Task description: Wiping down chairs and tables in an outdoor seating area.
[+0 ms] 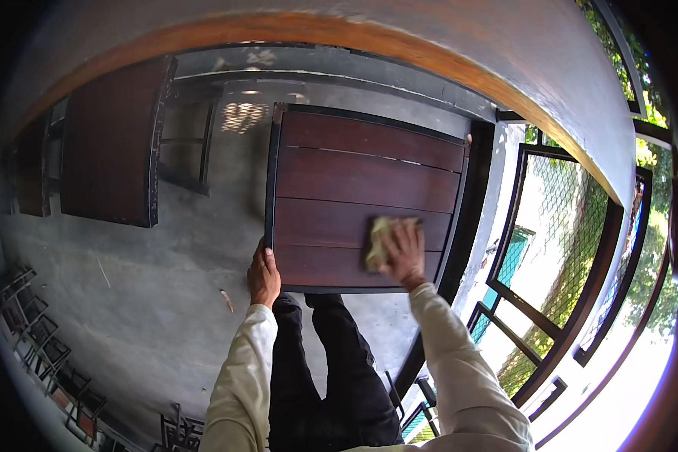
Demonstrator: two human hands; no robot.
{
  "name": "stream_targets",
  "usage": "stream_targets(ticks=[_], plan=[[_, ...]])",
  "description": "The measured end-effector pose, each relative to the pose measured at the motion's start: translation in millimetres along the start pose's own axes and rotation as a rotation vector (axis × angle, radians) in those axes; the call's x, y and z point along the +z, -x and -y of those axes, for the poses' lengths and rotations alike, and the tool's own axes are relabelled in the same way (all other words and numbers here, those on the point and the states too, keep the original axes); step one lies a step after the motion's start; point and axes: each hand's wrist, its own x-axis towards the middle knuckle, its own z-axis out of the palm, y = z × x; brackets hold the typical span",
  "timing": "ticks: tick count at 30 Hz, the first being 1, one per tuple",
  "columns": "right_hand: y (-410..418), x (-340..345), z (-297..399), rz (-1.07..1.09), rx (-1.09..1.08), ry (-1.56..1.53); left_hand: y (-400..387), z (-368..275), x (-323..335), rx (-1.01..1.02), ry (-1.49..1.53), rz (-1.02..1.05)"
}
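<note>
Straight before me stands a table with a top of dark red-brown wooden planks (367, 178) inside a black frame. Narrow gaps run between the planks. My left hand (264, 276) rests on the frame's near left corner, thumb up along the edge. A yellowish cloth (377, 243) lies bunched under my right hand (405, 248), pressed on the planks near the right side. That hand and the cloth are slightly blurred. Part of the cloth is hidden beneath my fingers.
Another dark wooden table (110, 147) stands to the left on the grey floor (198, 243). Stacked chairs (39, 333) line the far left, with more chairs (181, 429) at the bottom. Mesh-covered window frames (559, 243) border the right. A small scrap (227, 301) lies on the floor.
</note>
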Motion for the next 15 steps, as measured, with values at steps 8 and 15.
stream_targets(ticks=[8, 15], plan=[[-115.1, 3.0, -73.5, -0.338, 0.731, 0.161, -0.7, -0.6, -2.9, -0.137, 0.028, 0.15], [-174.3, 10.0, 39.2, -0.275, 0.584, 0.161, -4.8, 2.5, -7.0, -0.184, 0.017, 0.246]])
